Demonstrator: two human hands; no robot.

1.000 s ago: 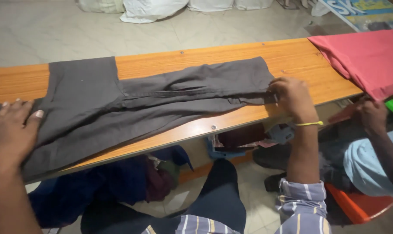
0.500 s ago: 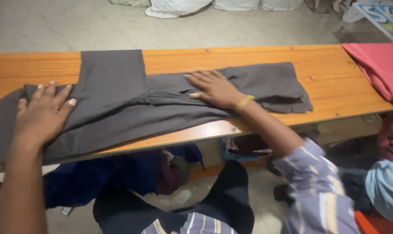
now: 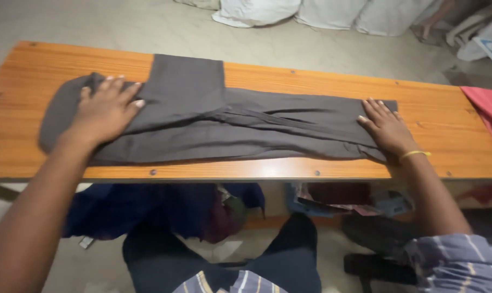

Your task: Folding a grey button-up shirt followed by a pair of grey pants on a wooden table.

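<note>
A dark grey garment (image 3: 219,122) lies stretched lengthwise along an orange wooden table (image 3: 289,76), with one folded flap reaching toward the far edge. My left hand (image 3: 106,108) presses flat on the garment's left end, fingers spread. At the garment's right end my right hand (image 3: 386,128) lies flat with fingers apart; a thin yellow bangle (image 3: 414,154) circles that wrist. Neither hand grips the cloth.
A pink-red cloth (image 3: 489,116) lies at the table's right end. White sacks (image 3: 311,12) sit on the floor beyond the table. Under the table are a blue cloth heap (image 3: 143,209) and mixed clothes (image 3: 338,198). My legs in dark trousers show below.
My right hand slid from the garment's middle out to its right end. My left hand stayed on the left end. The view shifted, so the table sits more centred.
</note>
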